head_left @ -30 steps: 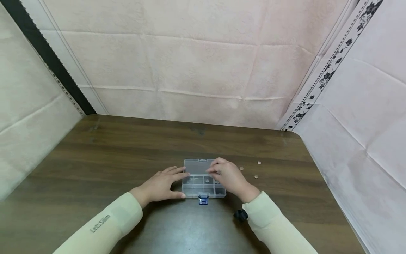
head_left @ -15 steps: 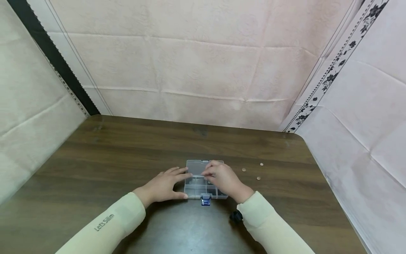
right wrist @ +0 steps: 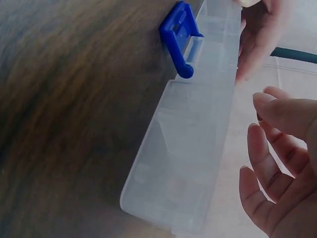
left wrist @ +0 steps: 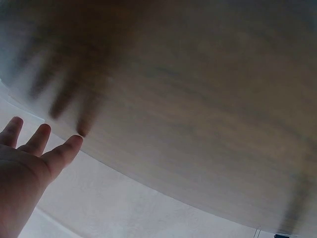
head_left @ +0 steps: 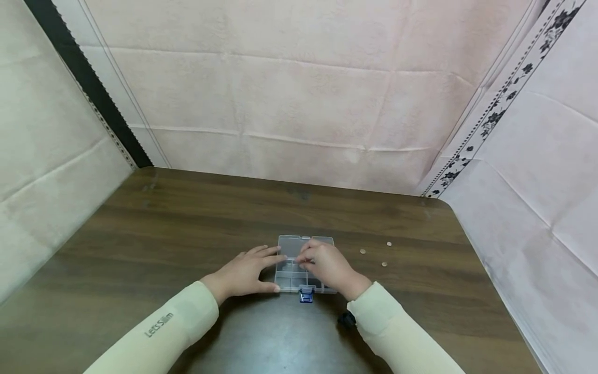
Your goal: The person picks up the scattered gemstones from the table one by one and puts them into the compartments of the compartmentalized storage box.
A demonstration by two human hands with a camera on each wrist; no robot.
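Note:
A clear plastic compartment box point(head_left: 289, 283) lies on the table, its lid point(head_left: 290, 244) folded back and its blue latch point(head_left: 306, 296) pointing toward me. My left hand point(head_left: 243, 275) rests at the box's left side, fingers spread and fairly straight, thumb at the near corner; the left wrist view shows outstretched fingers of the same hand point(left wrist: 29, 168). Over the compartments, my right hand point(head_left: 329, 266) brings thumb and forefinger together. In the right wrist view, a tiny dark-edged piece point(right wrist: 259, 118) shows at its thumb tip, mostly hidden by the fingers. That hand covers several right-hand compartments.
Three small pale discs lie right of the box: a near-left disc point(head_left: 362, 251), a far disc point(head_left: 389, 243) and a front disc point(head_left: 384, 264). Pale cloth point(head_left: 299, 104) hangs behind and beside the brown wooden table point(head_left: 210, 208).
My right hand has shifted left across the box, from its right compartments toward the middle ones. The left hand keeps its place on the box's side. The view has swung slightly.

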